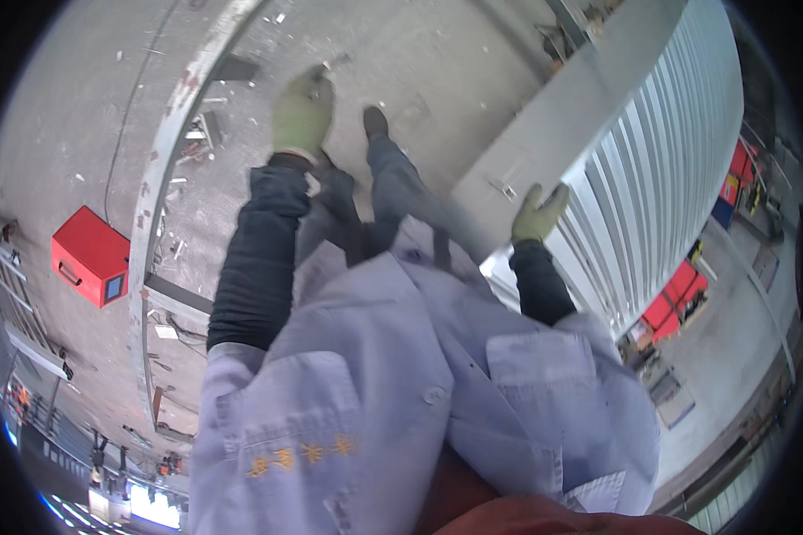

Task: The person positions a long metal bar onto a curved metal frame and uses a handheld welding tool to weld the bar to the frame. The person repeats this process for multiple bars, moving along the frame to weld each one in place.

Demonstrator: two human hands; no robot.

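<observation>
Item: your right hand (537, 214), light green glove, dark sleeve. Fingers spread open, holding nothing; the palm lies against or just beside the top edge of the corrugated metal panel (660, 169). Whether it truly touches, you cannot tell.

Item: panel. Pale grey, ribbed, long axis running away from you toward the upper right, directly ahead of your right fingers; this hand is the nearer.

Item: your left hand (302, 111), same glove, arm stretched forward over the concrete floor (419, 53), well apart from the panel. Fingers loosely curled; a small object may sit at the fingertips, too blurred to tell.

Item: red box (89, 256), floor, far left beyond a long steel beam (156, 169).
</observation>
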